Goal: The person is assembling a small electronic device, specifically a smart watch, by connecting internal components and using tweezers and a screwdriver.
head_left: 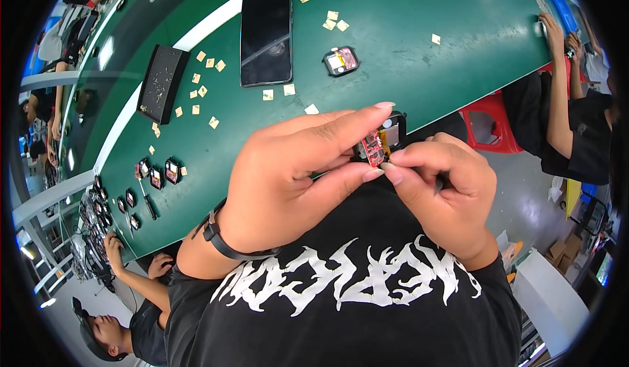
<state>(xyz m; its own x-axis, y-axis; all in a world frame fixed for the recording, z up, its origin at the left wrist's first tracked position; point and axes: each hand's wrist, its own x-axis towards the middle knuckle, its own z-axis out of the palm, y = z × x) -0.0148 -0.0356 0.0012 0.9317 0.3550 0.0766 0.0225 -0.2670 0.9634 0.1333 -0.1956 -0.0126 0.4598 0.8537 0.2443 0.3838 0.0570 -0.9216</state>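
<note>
Two-handed at the centre of the frame, holding a small opened watch (398,131) with a red circuit board (373,149) showing, pinching it between thumb and fingers of the left hand (285,167) and pressing thumb and forefinger of the right hand (452,177) together at the board's edge.

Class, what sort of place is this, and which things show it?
Probably an electronics assembly workshop: a long green worktable, a small red circuit board in the person's fingers, and a thin black-handled screwdriver.

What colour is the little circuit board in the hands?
The circuit board is red, best seen in the head view.
</note>
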